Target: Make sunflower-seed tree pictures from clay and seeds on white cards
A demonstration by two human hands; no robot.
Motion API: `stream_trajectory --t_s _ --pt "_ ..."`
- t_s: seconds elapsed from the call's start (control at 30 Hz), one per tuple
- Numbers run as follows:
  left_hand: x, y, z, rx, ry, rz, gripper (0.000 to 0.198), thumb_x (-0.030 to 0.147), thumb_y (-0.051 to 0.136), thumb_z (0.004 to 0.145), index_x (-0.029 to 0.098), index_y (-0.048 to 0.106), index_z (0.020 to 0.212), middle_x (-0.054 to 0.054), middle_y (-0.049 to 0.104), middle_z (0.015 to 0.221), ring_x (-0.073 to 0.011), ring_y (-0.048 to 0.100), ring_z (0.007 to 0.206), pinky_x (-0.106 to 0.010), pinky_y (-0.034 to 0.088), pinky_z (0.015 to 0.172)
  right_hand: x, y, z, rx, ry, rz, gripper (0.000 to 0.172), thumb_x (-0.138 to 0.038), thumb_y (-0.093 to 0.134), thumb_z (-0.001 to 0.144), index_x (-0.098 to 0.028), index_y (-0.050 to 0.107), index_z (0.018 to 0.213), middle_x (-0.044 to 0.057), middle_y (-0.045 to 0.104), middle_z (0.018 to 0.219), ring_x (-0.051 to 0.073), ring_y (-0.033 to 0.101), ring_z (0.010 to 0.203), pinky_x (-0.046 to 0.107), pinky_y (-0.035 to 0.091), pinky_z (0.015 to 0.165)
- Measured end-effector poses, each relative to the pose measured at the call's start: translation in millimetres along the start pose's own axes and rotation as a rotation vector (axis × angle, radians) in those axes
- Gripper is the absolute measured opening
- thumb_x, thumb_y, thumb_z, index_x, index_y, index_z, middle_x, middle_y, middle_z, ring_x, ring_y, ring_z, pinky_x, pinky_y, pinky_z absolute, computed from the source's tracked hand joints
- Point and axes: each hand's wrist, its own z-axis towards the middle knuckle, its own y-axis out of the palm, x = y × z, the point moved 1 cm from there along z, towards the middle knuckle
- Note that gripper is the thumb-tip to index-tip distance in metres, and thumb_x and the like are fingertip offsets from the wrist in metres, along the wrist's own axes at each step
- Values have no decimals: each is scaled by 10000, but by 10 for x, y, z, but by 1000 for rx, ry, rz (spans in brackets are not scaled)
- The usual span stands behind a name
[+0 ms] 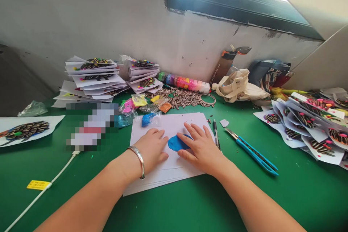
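**Both hands press a blue clay patch on white paper**

A flattened blue patch of modelling clay (176,142) lies on a stack of white paper sheets (165,166), its long axis running roughly left to right between the two hands. The right hand (201,148) has its fingers (191,130) spread flat, thumb and forefinger touching the clay's right edge. The left hand (152,146) rests with fingers (159,134) loosely curled, knuckles just beside the clay's left edge; neither hand grips anything. A silver bangle (138,159) circles the left wrist. Right of the right fingers, beyond the paper's edge, lie a black pen (215,132) and a teal utility knife (252,151) on the green counter (190,203), which lies bare nearer the person.
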Motion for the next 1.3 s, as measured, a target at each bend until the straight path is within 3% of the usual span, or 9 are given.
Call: stream_trajectory --t_s 0.13,0.33,0.67,1.3 --pt "5 -13 -1 -7 0 -9 334 334 616 806 168 612 1096 -104 589 1110 -295 491 1090 -412 405 960 13 -1 -7 17 -6 -13 514 -620 370 893 -365 507 1318 56 326 1509 349 221 1390 648 128 1077" --pt "12 -20 -4 -6 6 -21 326 331 606 812 148 615 1081 -124 592 1106 -304 488 1086 -432 404 960 35 -33 -22 24 47 -5 533 -585 383 903 -347 438 1377 73 264 1534 335 237 1387 624 172 1080" --pt "13 -31 -1 -22 -6 -19 340 332 604 811 152 611 1099 -124 588 1123 -309 481 1101 -416 396 956 99 -30 -51 11 65 28 486 -584 383 903 -354 519 1309 65 333 1503 342 290 1356 640 195 1058" --pt "5 12 -10 7 -20 -43 353 359 610 802 172 606 1101 -121 578 1139 -305 475 1114 -429 405 960 62 28 13 46 14 96 440 -562 426 897 -335 589 1236 64 454 1419 325 339 1321 623 231 1054"
